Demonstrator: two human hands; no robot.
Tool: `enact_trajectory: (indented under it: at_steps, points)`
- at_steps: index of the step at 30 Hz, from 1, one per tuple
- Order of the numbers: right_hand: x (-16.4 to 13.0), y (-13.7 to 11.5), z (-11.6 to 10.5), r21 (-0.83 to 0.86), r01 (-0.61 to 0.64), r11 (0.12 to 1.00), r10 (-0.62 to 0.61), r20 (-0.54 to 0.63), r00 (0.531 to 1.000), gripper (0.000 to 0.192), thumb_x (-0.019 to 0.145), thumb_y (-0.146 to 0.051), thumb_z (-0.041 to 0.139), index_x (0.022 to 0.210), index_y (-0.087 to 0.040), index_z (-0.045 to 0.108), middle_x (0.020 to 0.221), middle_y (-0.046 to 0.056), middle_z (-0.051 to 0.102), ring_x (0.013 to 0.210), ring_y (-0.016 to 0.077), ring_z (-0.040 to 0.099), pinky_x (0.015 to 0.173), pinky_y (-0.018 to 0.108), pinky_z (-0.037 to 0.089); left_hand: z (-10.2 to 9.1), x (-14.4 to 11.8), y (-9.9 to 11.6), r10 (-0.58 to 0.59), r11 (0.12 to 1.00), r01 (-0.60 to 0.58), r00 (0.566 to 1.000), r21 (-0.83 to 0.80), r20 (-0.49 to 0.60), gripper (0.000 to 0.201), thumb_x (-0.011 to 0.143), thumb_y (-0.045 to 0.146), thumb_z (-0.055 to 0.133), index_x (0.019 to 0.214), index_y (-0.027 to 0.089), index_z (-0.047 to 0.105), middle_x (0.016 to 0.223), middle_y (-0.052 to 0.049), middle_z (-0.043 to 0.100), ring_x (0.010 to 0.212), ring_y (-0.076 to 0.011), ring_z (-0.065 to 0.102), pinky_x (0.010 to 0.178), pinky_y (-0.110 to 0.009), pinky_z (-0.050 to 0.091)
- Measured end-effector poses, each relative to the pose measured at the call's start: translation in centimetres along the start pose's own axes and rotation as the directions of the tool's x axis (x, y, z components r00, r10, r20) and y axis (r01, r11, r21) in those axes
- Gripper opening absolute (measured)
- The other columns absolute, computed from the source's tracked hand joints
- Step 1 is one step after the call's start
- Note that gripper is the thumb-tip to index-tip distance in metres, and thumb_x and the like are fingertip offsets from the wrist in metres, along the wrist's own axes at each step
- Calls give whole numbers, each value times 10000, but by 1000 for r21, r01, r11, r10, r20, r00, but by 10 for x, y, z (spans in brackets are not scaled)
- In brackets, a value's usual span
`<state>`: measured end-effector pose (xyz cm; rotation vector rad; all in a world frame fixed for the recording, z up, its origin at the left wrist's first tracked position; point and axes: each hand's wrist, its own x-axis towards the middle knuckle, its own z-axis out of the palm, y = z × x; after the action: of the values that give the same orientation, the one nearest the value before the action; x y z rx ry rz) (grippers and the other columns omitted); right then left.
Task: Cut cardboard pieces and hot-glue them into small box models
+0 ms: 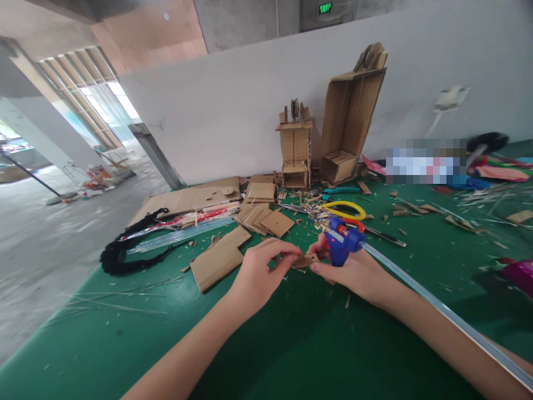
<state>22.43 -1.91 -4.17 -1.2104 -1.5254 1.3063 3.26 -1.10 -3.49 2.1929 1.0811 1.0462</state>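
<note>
My left hand (263,270) has its fingertips pinched on the left end of a small piece of cardboard (306,261) with a small dark hole near its right end. My right hand (353,273) grips the other end of that piece between thumb and fingers. A blue hot glue gun (340,243) sits against the fingers of my right hand, which partly hide behind it. From the gun a long clear glue stick (433,305) runs back over my right forearm. Both hands are just above the green table.
Cardboard squares (278,223) and a larger cut cardboard sheet (219,258) lie left of centre. Yellow-handled scissors (345,210) rest among scraps. Behind stand a small cardboard tower (295,147) and a tall cardboard box (352,119) near the white wall. Black yarn (114,255) lies left.
</note>
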Motion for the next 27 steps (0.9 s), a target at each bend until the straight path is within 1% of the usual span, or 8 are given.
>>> enact_trajectory:
  at_steps: [5, 10, 16, 22, 27]
  points:
    - [-1, 6, -1, 42, 1, 999, -2, 26, 1000, 251, 694, -250, 643, 867, -239, 460, 811, -25, 535, 597, 97, 496, 522, 246, 421, 2, 0, 0, 10, 1000, -10, 1000, 1, -20, 151, 850, 179, 526, 891, 215, 667, 880, -21, 685, 821, -130, 616, 678, -221, 484]
    - [-3, 2, -1, 49, -19, 999, 18, 13, 1000, 264, 680, -248, 635, 866, -245, 447, 805, -36, 533, 577, 89, 494, 526, 246, 443, 2, -1, 2, 34, 999, -34, 999, -2, -31, 134, 845, 175, 539, 878, 208, 665, 858, -15, 693, 810, -124, 623, 707, -222, 487]
    - [-4, -1, -1, 49, -40, 998, 41, -23, 999, 309, 645, -289, 644, 880, -246, 449, 852, -17, 568, 633, 111, 536, 550, 263, 470, 2, -2, 4, 39, 999, -39, 999, -10, -30, 141, 854, 178, 521, 872, 201, 659, 842, -19, 691, 781, -128, 629, 700, -232, 486]
    - [-6, -1, 0, 59, 8, 998, -5, -52, 999, 337, 642, -307, 656, 870, -248, 416, 893, -1, 567, 669, 119, 548, 548, 258, 474, 3, -2, 5, 31, 1000, -31, 999, 6, -36, 126, 845, 183, 536, 860, 206, 659, 845, -21, 687, 806, -139, 623, 727, -253, 484]
    - [-7, -2, 1, 46, 49, 998, -45, -75, 996, 323, 652, -309, 661, 863, -245, 425, 877, 1, 563, 691, 128, 553, 527, 245, 486, 1, -2, 8, 50, 999, -50, 998, 11, -38, 131, 848, 183, 533, 856, 203, 663, 839, -31, 686, 800, -143, 618, 720, -257, 483]
